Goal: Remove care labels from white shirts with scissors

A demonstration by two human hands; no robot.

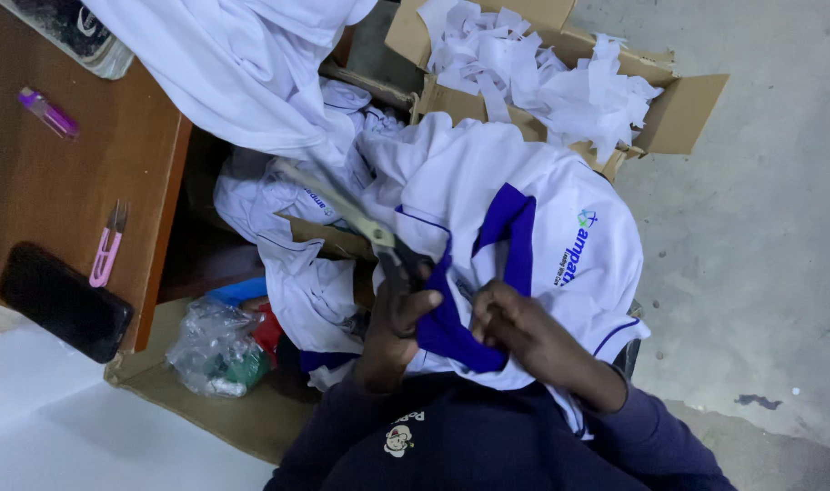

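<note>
A white polo shirt (pixel 560 195) with a blue collar (pixel 515 238) lies bunched on my lap. My left hand (pixel 392 318) is closed around the handles of a pair of scissors (pixel 342 207). Their long blades point up and to the left over the white cloth. My right hand (pixel 515 329) pinches the blue collar fabric just to the right of the scissors. The two hands are close together at the collar. Dark sleeves cover both arms.
An open cardboard box (pixel 683 109) behind the shirt holds white fabric scraps (pixel 542 64). More white shirts (pixel 251 64) hang off a wooden table (pixel 69 173) on the left. On it lie pink thread snips (pixel 107 245), a black phone (pixel 65 300) and a purple lighter (pixel 48 113). A plastic bag (pixel 216 350) sits below.
</note>
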